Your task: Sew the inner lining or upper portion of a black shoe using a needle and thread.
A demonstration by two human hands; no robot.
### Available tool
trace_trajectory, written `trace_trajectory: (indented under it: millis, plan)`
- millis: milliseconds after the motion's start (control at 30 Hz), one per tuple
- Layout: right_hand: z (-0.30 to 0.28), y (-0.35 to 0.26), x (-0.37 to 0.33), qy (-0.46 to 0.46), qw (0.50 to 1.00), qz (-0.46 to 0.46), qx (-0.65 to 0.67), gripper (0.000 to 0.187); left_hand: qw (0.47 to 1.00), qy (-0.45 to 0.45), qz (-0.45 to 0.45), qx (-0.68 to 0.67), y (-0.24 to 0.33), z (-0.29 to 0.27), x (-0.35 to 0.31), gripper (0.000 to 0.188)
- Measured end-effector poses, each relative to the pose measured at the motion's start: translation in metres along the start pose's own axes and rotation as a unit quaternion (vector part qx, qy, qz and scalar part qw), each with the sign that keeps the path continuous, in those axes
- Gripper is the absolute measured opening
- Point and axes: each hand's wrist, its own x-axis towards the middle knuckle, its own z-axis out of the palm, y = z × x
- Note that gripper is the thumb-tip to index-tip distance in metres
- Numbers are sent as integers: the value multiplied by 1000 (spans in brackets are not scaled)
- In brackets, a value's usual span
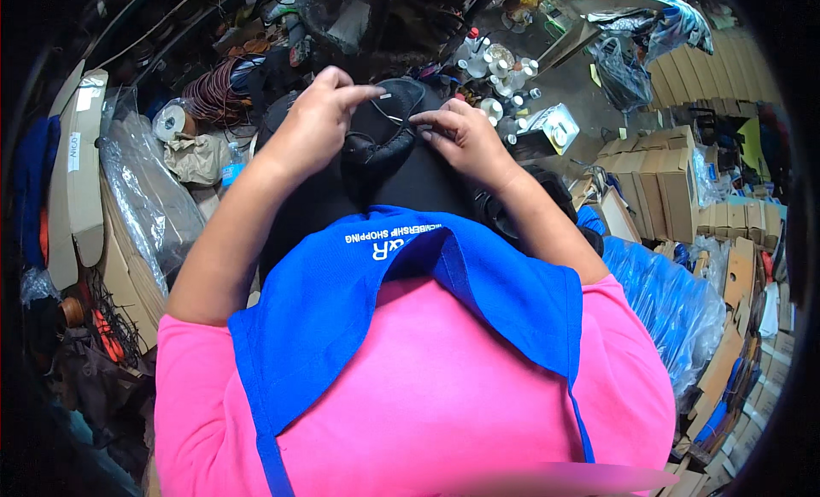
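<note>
A black shoe-like piece (382, 147) with a padded, gathered rim rests on my dark-clad lap; its exact kind is unclear. My left hand (318, 117) is over its left side, fingers bent together and one fingertip reaching toward a small white mark on the black material. Whatever those fingers pinch is too small to make out. On the other side, my right hand (464, 141) has its fingers drawn together at the edge of the piece. A thin, pale, needle-like sliver (392, 118) lies between the two hands, close to the right fingertips.
White bottles (500, 63) and a rectangular can (557, 128) stand beyond my right hand. Stacked cardboard (653, 185) and a plastic-wrapped blue bundle (662, 300) sit at the right. At left are a plastic-covered stack (145, 189), a white roll (173, 123) and coiled cord (218, 95).
</note>
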Motion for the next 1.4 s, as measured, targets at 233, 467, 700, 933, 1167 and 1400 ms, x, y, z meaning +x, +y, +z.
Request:
trace_trajectory:
  millis: [233, 467, 700, 933, 1167, 1400]
  plan:
    - [19, -15, -17, 56, 991, -25, -123, 32, 985, 44, 14, 165, 6, 13, -23, 14]
    - [-12, 12, 10, -121, 980, 90, 131, 31, 993, 12, -40, -107, -5, 17, -13, 17]
    - [-22, 15, 26, -170, 974, 92, 115, 30, 999, 25, 2, -21, -18, 25, -10, 21]
    - [-24, 16, 27, -176, 975, 81, 111, 28, 1000, 14, -5, -20, -17, 24, -10, 22]
    - [-24, 18, 27, -178, 969, 88, 145, 27, 999, -13, -15, -46, -16, 21, -8, 22]
    - [-23, 27, 27, -197, 963, 85, 165, 29, 1000, -11, 14, -6, -17, 29, -1, 20]
